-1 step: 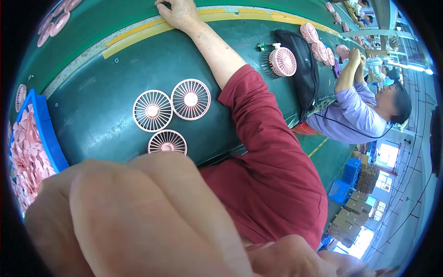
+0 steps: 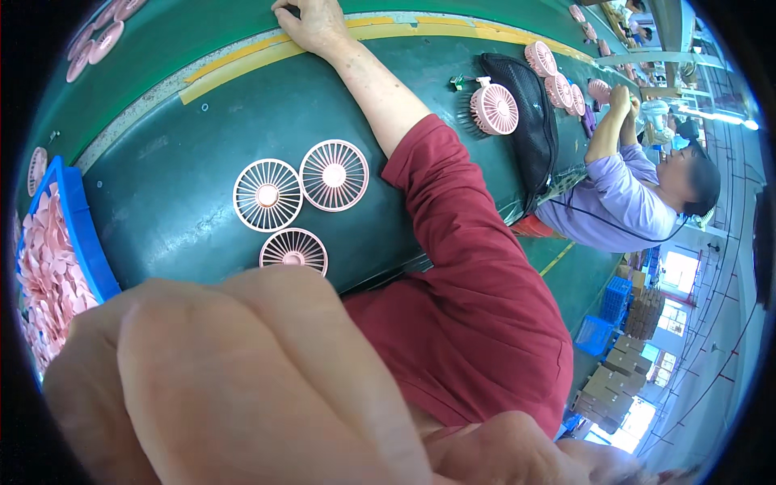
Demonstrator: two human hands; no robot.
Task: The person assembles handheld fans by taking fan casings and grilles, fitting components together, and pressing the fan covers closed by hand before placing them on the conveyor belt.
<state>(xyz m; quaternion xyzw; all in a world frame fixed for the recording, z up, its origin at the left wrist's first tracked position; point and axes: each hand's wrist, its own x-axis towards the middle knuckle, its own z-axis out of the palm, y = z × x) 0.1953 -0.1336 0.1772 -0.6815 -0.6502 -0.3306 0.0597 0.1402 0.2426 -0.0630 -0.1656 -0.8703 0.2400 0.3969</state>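
Note:
My left hand [image 2: 242, 380] fills the lower left, very close and slightly blurred. Its fingers look bent and pressed together; whatever they hold is hidden. My right arm, in a dark red sleeve, stretches to the top edge. There my right hand [image 2: 314, 24] rests by the bench's far rim, fingers curled beside a small dark patch I cannot make out, partly cut off. Between the hands, on the dark green bench, lie three round pink slatted fan covers: one on the left [image 2: 267, 195], one on the right [image 2: 334, 175] and a nearer one [image 2: 293, 250] partly behind my left hand.
A blue bin [image 2: 81, 230] of pink blade-like parts [image 2: 52, 275] stands at the left. Past my right arm sit a pink fan head [image 2: 495, 109] with wires and a black mesh bag [image 2: 529, 133]. A co-worker [image 2: 622, 194] in lavender handles a pink fan part. Yellow tape [image 2: 242, 69] edges the bench.
My left hand has shifted very slightly to the left. My right hand and the fan covers look the same.

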